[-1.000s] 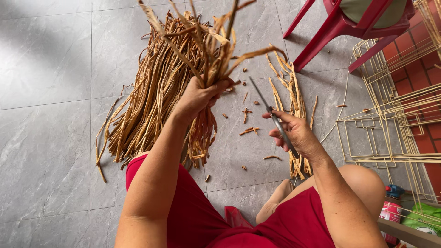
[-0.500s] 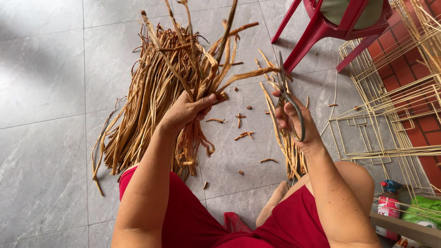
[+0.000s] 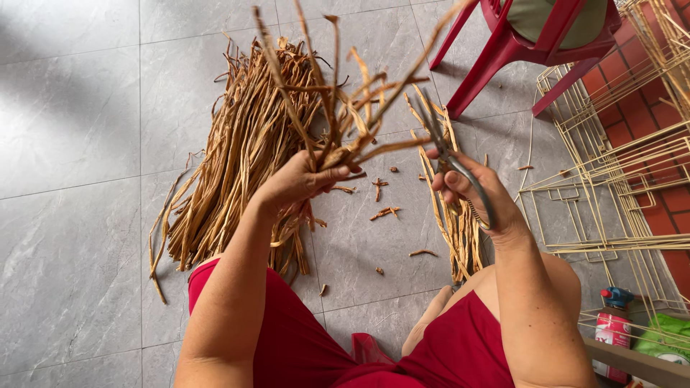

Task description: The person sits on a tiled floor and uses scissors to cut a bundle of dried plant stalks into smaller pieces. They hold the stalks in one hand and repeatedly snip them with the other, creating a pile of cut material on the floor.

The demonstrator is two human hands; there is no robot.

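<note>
Home craft workspace, likely a porch or patio. Grey tiled floor used as the work surface, heap of dried plant strips, stacked wire frames, red plastic chair, brick-red paving at the right edge.

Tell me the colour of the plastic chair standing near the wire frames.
The plastic chair is red, seen best in the head view, at the top right.
</note>
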